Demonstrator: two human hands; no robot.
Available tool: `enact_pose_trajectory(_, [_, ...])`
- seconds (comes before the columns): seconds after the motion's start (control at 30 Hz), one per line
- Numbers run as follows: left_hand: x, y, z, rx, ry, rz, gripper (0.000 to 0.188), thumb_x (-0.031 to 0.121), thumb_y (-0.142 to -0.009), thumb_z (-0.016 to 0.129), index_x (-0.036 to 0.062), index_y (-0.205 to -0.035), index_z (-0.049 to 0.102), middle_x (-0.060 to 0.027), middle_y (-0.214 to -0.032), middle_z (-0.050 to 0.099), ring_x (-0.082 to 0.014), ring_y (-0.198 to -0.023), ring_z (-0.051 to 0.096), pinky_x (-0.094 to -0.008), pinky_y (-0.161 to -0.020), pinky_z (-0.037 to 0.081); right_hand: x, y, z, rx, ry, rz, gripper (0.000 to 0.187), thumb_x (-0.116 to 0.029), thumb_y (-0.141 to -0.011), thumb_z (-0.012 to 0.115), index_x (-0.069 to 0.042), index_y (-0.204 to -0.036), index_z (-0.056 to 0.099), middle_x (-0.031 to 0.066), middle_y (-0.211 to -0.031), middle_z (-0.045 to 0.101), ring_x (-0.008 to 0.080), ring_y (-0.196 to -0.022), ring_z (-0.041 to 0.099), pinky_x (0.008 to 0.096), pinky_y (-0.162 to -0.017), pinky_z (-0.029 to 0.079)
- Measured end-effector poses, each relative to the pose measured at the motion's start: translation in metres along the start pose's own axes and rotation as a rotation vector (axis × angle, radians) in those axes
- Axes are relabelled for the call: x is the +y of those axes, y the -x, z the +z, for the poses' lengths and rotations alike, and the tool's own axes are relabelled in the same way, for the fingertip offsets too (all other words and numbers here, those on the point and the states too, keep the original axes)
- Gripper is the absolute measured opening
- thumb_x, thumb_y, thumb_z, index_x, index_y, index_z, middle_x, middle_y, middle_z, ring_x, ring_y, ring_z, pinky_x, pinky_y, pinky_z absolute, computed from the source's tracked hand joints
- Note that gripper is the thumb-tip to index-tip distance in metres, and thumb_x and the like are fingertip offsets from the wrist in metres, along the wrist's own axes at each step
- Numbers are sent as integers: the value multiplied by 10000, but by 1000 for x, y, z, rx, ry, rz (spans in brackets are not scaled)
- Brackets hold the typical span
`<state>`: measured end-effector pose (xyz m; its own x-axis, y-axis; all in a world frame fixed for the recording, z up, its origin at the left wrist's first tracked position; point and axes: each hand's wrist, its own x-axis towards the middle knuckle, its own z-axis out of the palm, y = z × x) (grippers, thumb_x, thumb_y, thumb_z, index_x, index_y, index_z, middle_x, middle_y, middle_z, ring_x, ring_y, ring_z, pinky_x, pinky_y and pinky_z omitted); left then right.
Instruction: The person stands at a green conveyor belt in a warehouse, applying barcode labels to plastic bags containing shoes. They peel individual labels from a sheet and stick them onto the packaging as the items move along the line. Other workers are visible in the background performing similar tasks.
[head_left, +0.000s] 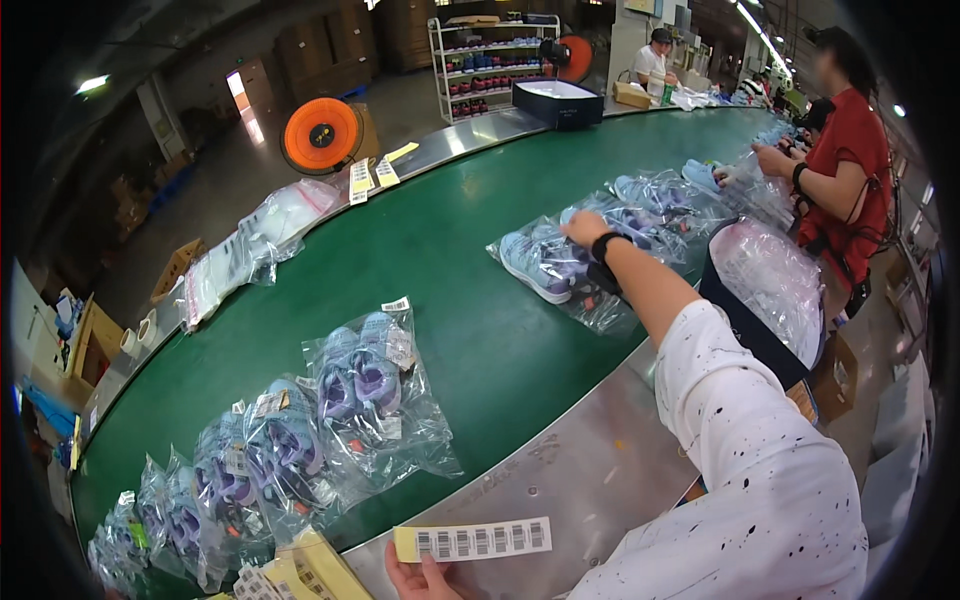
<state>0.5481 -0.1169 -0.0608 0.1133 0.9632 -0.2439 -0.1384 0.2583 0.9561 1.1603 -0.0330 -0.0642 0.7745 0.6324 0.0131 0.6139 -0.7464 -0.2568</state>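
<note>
My left hand [422,578], low in the view, pinches a strip of barcode labels [485,540] on yellow backing between thumb and fingers. My right arm stretches over the green belt [480,370], a dark band on its wrist. At its end my right hand [584,229] has its fingers curled down on a clear-bagged pair of light blue shoes [535,265]. To the left, another bagged pair of blue and purple shoes [360,375] lies with a barcode label [396,304] on the bag's top corner. Several more bagged pairs [225,460] line the belt's near left side.
Yellow-backed label sheets [310,570] lie beside my left hand. A dark box of clear bags [765,290] stands right of my arm. Plastic bags [250,240] and label strips [372,178] rest along the far metal edge. A person in red [850,150] handles shoes farther right.
</note>
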Motion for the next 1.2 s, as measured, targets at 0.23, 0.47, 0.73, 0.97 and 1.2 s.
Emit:
enact_pose_trajectory(0.23, [-10, -2, -2, -43, 8, 45, 472, -6, -890, 511, 47, -1337, 369, -105, -1128, 553, -201, -943, 590, -302, -741, 542, -92, 82, 40, -57, -481, -239, 439, -365, -746, 635, -73, -1075, 633, 154, -844, 677, 288, -807, 659, 363, -760, 510])
enact_pose_trajectory(0.47, [-1, 5, -6, -56, 63, 18, 330, 13, -908, 488, 13, -1237, 467, -118, -1113, 554, -196, -925, 593, -305, -746, 525, -199, 196, 65, -100, -618, -795, 586, -306, -758, 679, -40, -1246, 493, 229, -1274, 457, 389, -1197, 423, 425, -1005, 356])
enact_pose_trajectory(0.73, [31, 14, 12, -72, -79, 153, 223, 48, -911, 518, -36, -1114, 556, -87, -933, 625, -134, -834, 597, -254, -739, 486, -234, 367, 33, -611, -1154, -1179, 208, -198, -819, 625, 10, -830, 623, 108, -802, 587, 271, -788, 571, 359, -711, 453])
enact_pose_trajectory(0.97, [30, 11, 2, -40, -183, 210, 198, 46, -897, 548, -69, -1055, 580, -95, -888, 631, -115, -792, 576, -240, -705, 463, -224, 376, 40, -691, -1224, -1060, 153, -133, -783, 634, 12, -742, 612, 93, -729, 564, 238, -709, 553, 334, -619, 437])
enact_pose_trajectory(1.2, [35, 15, 9, -103, -407, 210, 222, 33, -892, 543, -86, -1077, 568, -112, -903, 632, -134, -809, 585, -246, -713, 464, -208, 379, 34, -656, -1309, -982, 113, -81, -745, 624, 24, -708, 604, 97, -720, 549, 222, -683, 552, 325, -609, 430])
